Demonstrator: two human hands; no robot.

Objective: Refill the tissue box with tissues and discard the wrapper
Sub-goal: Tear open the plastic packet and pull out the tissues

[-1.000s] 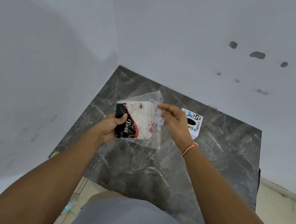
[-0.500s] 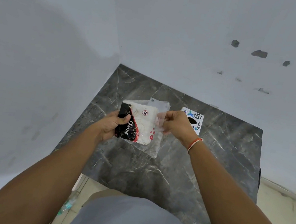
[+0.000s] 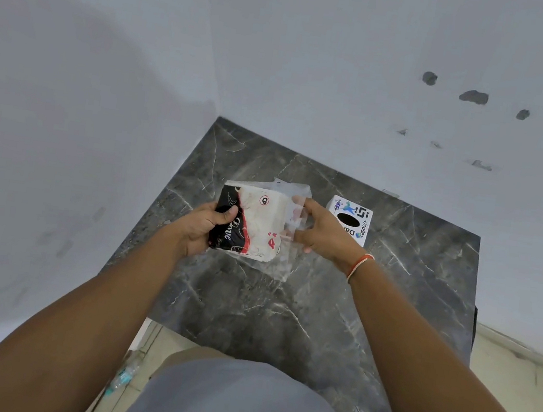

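I hold a tissue pack (image 3: 257,223) above the table; it is white with a black and red printed band, inside a clear plastic wrapper (image 3: 285,263). My left hand (image 3: 207,223) grips the pack's left, black end, thumb on top. At the pack's right end, my right hand (image 3: 320,234) has its fingers spread around the loose clear wrapper. The white tissue box (image 3: 351,218) with an oval black slot on top stands on the table just right of my right hand, partly hidden by it.
The dark grey marble table (image 3: 317,315) fits into a corner between two pale walls (image 3: 317,56). Beige floor (image 3: 516,383) shows to the right and below the table's front edge. A small plastic bottle (image 3: 123,376) lies on the floor at left.
My right hand moved from pinching the wrapper top to gripping the pack's right end, fingers now spread. The pack turned flatter and the tissue box is more exposed.
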